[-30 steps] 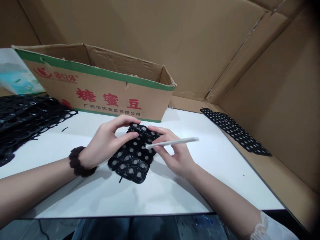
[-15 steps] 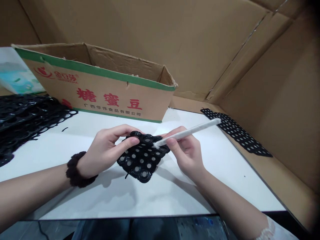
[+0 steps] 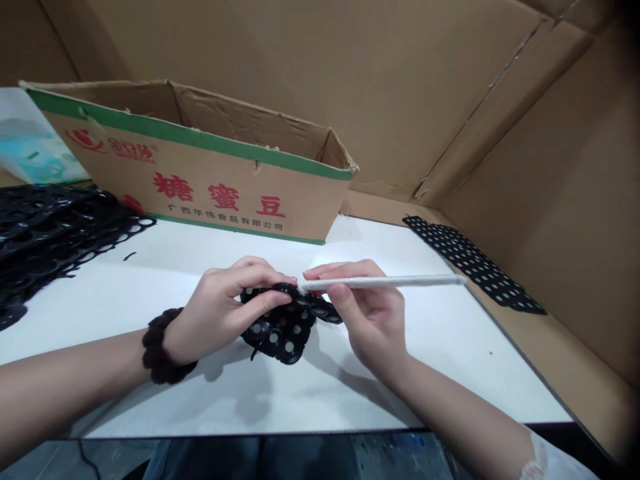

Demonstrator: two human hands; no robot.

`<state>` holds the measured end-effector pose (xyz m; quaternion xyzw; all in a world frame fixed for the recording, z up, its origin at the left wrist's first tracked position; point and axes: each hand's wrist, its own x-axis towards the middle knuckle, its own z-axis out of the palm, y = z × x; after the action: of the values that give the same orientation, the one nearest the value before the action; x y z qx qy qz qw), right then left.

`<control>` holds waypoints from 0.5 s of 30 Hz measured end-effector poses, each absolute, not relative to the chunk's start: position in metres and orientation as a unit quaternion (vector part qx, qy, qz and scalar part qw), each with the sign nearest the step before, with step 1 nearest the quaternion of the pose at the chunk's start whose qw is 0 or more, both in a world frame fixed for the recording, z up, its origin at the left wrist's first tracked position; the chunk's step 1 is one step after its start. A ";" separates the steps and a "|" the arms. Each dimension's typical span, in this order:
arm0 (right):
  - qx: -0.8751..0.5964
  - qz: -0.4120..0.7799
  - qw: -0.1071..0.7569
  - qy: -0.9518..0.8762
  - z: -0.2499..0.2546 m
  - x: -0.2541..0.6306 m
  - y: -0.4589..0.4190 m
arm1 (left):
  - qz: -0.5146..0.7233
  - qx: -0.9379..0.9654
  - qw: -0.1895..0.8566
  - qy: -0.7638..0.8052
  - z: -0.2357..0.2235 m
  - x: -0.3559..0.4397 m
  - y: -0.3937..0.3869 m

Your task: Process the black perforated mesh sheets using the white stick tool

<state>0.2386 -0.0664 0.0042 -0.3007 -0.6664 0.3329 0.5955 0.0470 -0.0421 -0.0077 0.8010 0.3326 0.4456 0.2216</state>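
My left hand (image 3: 227,303) pinches a small black rubber-like sheet (image 3: 280,330) with rows of pale round dots, thumb on the near face. The sheet is held above the white table and its upper part bends over. In my right hand (image 3: 373,310) is a slim white stick (image 3: 400,283), lying almost level between thumb and fingers. Its frayed white tip is at the sheet's upper edge, close to my left fingertips. Whether the right fingers also grip the sheet's right corner is hard to see.
Behind my hands stands an open cardboard box (image 3: 215,180) with a green rim. Black sheets with round holes (image 3: 45,233) are heaped at left, near a tissue pack (image 3: 40,157). Another dotted black sheet (image 3: 470,263) lies along the right edge. Cardboard walls (image 3: 560,187) enclose the table.
The white stick has swung from slanting to nearly level, its tip moving slightly left to the sheet's upper edge. The sheet's upper part is now bent over.
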 end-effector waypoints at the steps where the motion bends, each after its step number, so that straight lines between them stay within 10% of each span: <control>1: -0.301 0.333 0.596 -0.666 0.004 0.238 -0.067 | 0.444 0.801 0.221 0.335 -0.008 0.047 -0.042; 15: -0.321 0.201 0.570 -0.729 0.002 0.236 -0.070 | 0.439 0.827 0.130 0.327 -0.012 0.050 -0.042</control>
<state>0.2360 -0.0703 0.0019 -0.3207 -0.7292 0.2013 0.5700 0.0497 -0.0419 -0.0120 0.8271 0.3266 0.4387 0.1298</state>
